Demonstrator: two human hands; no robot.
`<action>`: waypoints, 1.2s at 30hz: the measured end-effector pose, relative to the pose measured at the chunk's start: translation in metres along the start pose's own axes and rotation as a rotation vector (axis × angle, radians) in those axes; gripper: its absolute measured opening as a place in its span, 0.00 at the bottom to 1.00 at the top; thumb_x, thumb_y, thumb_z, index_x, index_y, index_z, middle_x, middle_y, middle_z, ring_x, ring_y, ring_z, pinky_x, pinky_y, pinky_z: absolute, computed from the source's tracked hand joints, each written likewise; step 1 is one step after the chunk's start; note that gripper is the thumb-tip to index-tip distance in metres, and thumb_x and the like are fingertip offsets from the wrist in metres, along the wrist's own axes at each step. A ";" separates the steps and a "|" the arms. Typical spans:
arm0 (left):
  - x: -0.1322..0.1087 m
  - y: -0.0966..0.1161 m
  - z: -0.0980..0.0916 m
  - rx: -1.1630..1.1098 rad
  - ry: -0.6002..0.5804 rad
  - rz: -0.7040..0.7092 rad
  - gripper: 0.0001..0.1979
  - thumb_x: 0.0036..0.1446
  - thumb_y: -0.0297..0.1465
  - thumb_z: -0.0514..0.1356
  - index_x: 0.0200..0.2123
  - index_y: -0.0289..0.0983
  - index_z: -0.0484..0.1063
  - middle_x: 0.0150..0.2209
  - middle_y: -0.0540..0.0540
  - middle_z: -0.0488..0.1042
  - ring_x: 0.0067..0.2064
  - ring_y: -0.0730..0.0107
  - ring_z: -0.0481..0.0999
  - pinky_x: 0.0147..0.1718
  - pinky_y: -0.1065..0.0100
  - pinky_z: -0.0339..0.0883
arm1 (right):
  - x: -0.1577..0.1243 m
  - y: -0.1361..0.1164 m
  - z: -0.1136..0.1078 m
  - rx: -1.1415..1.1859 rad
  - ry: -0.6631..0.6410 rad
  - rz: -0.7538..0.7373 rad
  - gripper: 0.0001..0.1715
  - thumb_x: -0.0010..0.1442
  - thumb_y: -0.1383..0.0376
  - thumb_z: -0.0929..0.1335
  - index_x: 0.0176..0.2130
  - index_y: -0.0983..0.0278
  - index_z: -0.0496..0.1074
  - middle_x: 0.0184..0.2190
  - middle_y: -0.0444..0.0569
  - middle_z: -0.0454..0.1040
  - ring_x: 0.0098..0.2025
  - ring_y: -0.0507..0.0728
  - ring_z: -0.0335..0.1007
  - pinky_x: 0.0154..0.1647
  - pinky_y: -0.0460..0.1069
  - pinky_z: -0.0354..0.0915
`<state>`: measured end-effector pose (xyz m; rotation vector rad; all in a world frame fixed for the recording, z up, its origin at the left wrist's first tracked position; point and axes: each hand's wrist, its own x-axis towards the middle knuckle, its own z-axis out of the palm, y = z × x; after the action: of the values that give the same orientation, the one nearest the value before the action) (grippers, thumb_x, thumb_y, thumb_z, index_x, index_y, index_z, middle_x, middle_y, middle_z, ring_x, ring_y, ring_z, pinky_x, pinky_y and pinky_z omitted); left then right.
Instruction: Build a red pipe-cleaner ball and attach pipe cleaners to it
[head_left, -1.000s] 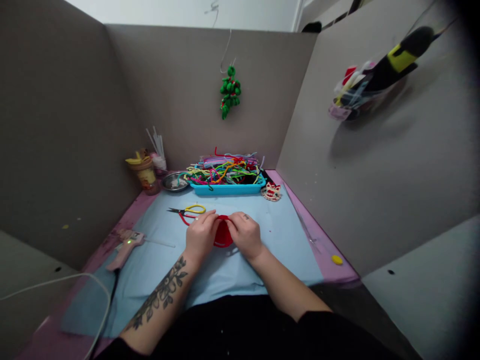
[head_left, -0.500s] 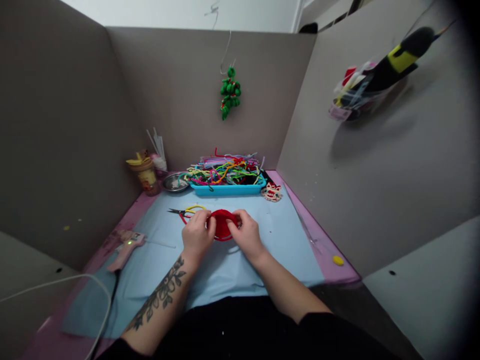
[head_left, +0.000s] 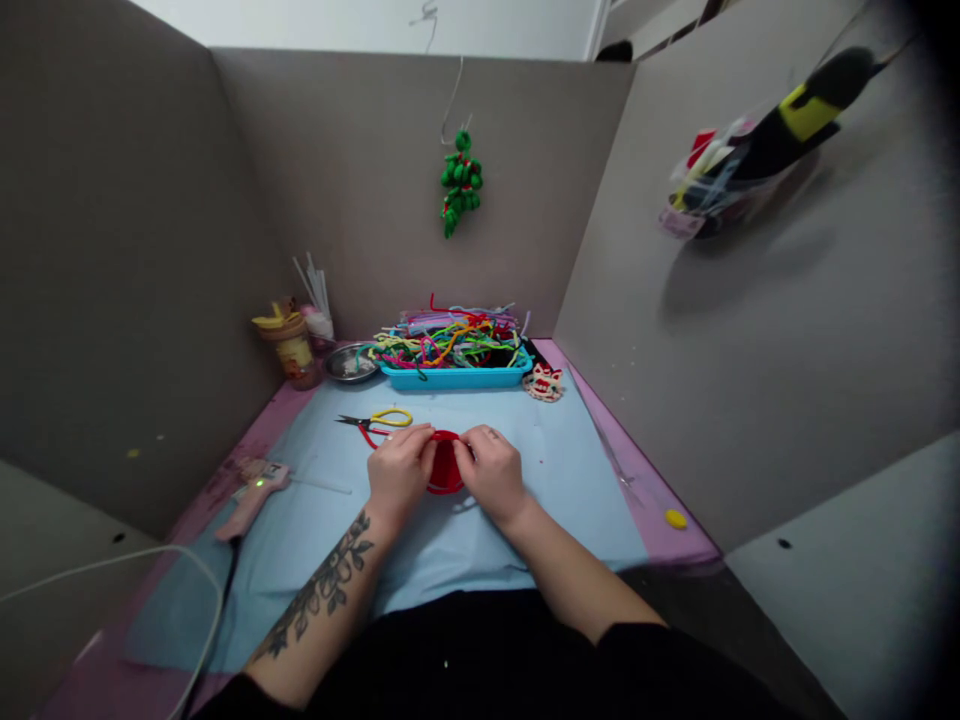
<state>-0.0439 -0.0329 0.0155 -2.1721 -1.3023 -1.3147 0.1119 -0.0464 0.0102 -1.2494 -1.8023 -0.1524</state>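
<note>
A round red piece (head_left: 445, 468), hollow like a small bowl or basket and probably of pipe cleaner, is held between both hands above the blue sheet (head_left: 525, 540). My left hand (head_left: 399, 470) pinches its left rim with thumb and fingers. On the opposite side my right hand (head_left: 491, 470) grips the right rim, thumb at the inside. Fingers cover much of the rim, so its full shape is hidden. Just beyond my left hand lie scissors (head_left: 375, 421) with one yellow and one red handle, the red one partly behind the hand.
A blue tray (head_left: 457, 379) heaped with coloured pipe cleaners stands at the back, beside a metal dish (head_left: 351, 364) and a cat-like ornament (head_left: 544, 383). At left lies a pink glue gun (head_left: 255, 500) with a cord. Tweezers (head_left: 613, 455) and a yellow disc (head_left: 676, 519) lie right.
Both hands have drawn slightly closer together along the rim. The red piece sits a little lower in view, and its opening looks narrower.
</note>
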 end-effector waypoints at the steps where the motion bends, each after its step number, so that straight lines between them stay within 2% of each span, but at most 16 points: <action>1: 0.000 0.000 0.000 0.005 -0.007 -0.023 0.08 0.58 0.29 0.57 0.35 0.39 0.77 0.36 0.45 0.81 0.37 0.64 0.80 0.40 0.65 0.72 | 0.000 0.000 0.000 -0.032 0.001 -0.017 0.10 0.61 0.68 0.63 0.29 0.62 0.68 0.27 0.48 0.73 0.32 0.56 0.69 0.37 0.49 0.63; 4: 0.001 0.001 -0.001 0.029 -0.019 -0.077 0.08 0.58 0.29 0.57 0.35 0.40 0.77 0.36 0.45 0.81 0.38 0.63 0.80 0.41 0.64 0.72 | 0.003 -0.001 0.001 -0.027 0.003 -0.012 0.10 0.62 0.68 0.62 0.29 0.62 0.68 0.26 0.48 0.73 0.32 0.56 0.69 0.36 0.49 0.63; 7: 0.005 0.001 -0.003 0.009 -0.004 -0.116 0.07 0.58 0.29 0.57 0.36 0.39 0.75 0.38 0.44 0.81 0.41 0.62 0.79 0.43 0.63 0.71 | 0.004 -0.006 0.004 0.094 0.032 0.057 0.04 0.60 0.66 0.65 0.36 0.62 0.69 0.33 0.50 0.74 0.36 0.57 0.70 0.40 0.50 0.65; 9: 0.008 0.001 -0.005 -0.034 0.036 -0.157 0.07 0.58 0.28 0.56 0.36 0.38 0.74 0.41 0.42 0.79 0.44 0.61 0.78 0.46 0.61 0.70 | 0.002 -0.009 0.005 0.151 0.045 0.120 0.12 0.56 0.62 0.67 0.42 0.64 0.67 0.38 0.53 0.74 0.37 0.58 0.70 0.40 0.51 0.67; 11: 0.010 0.000 -0.005 -0.088 0.086 -0.220 0.06 0.59 0.28 0.55 0.36 0.37 0.72 0.45 0.40 0.77 0.48 0.61 0.76 0.48 0.60 0.69 | 0.000 -0.011 0.006 0.192 0.020 0.204 0.17 0.55 0.60 0.68 0.43 0.65 0.66 0.34 0.50 0.73 0.32 0.56 0.70 0.34 0.50 0.67; 13: 0.010 -0.002 -0.004 -0.139 0.106 -0.268 0.06 0.60 0.28 0.54 0.37 0.37 0.70 0.47 0.39 0.76 0.50 0.62 0.74 0.46 0.60 0.70 | -0.001 -0.010 0.006 0.232 -0.016 0.261 0.12 0.57 0.61 0.67 0.40 0.64 0.66 0.27 0.45 0.72 0.27 0.54 0.68 0.29 0.48 0.65; 16: 0.006 -0.002 -0.001 -0.141 0.064 -0.195 0.09 0.59 0.29 0.56 0.43 0.36 0.69 0.49 0.38 0.75 0.51 0.60 0.74 0.48 0.58 0.69 | -0.001 -0.005 0.004 0.203 -0.007 0.212 0.05 0.60 0.64 0.65 0.37 0.62 0.68 0.27 0.45 0.73 0.28 0.53 0.70 0.32 0.47 0.65; 19: 0.004 0.001 0.001 -0.108 -0.011 0.007 0.10 0.59 0.29 0.57 0.45 0.37 0.70 0.46 0.40 0.77 0.48 0.60 0.75 0.50 0.58 0.67 | 0.002 -0.001 0.002 0.111 0.015 0.106 0.06 0.61 0.67 0.63 0.36 0.62 0.70 0.31 0.48 0.75 0.33 0.56 0.71 0.38 0.49 0.66; 21: 0.003 0.003 0.002 -0.097 -0.055 0.080 0.08 0.61 0.29 0.56 0.41 0.38 0.73 0.40 0.43 0.79 0.42 0.63 0.77 0.46 0.61 0.70 | 0.002 -0.001 0.001 0.098 0.013 0.058 0.07 0.62 0.68 0.63 0.37 0.62 0.71 0.32 0.49 0.75 0.36 0.57 0.71 0.41 0.51 0.67; 24: 0.002 0.004 0.003 -0.052 -0.091 0.067 0.09 0.62 0.29 0.54 0.40 0.37 0.74 0.35 0.43 0.79 0.38 0.63 0.78 0.40 0.63 0.71 | 0.002 -0.001 0.001 0.128 0.019 0.006 0.10 0.63 0.70 0.61 0.38 0.62 0.72 0.33 0.49 0.76 0.38 0.57 0.71 0.44 0.52 0.67; 27: 0.001 0.002 0.004 -0.027 -0.123 0.046 0.11 0.62 0.29 0.53 0.43 0.36 0.74 0.36 0.42 0.79 0.38 0.62 0.78 0.41 0.62 0.71 | 0.001 0.001 0.003 0.128 0.033 -0.012 0.11 0.62 0.71 0.61 0.40 0.63 0.72 0.36 0.51 0.75 0.41 0.58 0.70 0.47 0.53 0.67; 29: 0.001 0.000 0.004 -0.025 -0.118 0.031 0.11 0.62 0.29 0.53 0.44 0.36 0.74 0.36 0.42 0.79 0.38 0.62 0.77 0.41 0.62 0.70 | 0.001 0.003 0.004 0.097 0.039 0.027 0.11 0.61 0.69 0.63 0.44 0.65 0.71 0.39 0.54 0.75 0.44 0.60 0.69 0.48 0.54 0.66; 31: 0.001 -0.001 0.005 -0.026 -0.093 -0.001 0.11 0.62 0.29 0.54 0.44 0.36 0.73 0.37 0.42 0.79 0.40 0.62 0.77 0.42 0.62 0.70 | 0.000 0.006 0.005 0.073 0.021 0.098 0.13 0.60 0.66 0.65 0.45 0.66 0.70 0.39 0.55 0.74 0.41 0.60 0.70 0.45 0.53 0.67; 33: 0.001 -0.001 0.006 -0.037 -0.085 -0.028 0.11 0.62 0.28 0.54 0.45 0.36 0.73 0.38 0.42 0.79 0.41 0.62 0.77 0.42 0.63 0.70 | 0.000 0.007 0.004 0.080 -0.020 0.150 0.10 0.60 0.65 0.65 0.42 0.65 0.71 0.35 0.52 0.75 0.36 0.57 0.71 0.39 0.51 0.67; 36: 0.001 0.000 0.006 -0.058 -0.123 -0.040 0.11 0.62 0.27 0.54 0.45 0.36 0.73 0.39 0.42 0.78 0.41 0.63 0.77 0.41 0.64 0.69 | -0.001 0.007 0.003 0.089 -0.044 0.158 0.06 0.61 0.65 0.64 0.37 0.64 0.71 0.31 0.50 0.75 0.32 0.56 0.71 0.37 0.48 0.66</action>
<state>-0.0402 -0.0285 0.0129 -2.3103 -1.3757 -1.2669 0.1156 -0.0418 0.0048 -1.3337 -1.7200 0.0440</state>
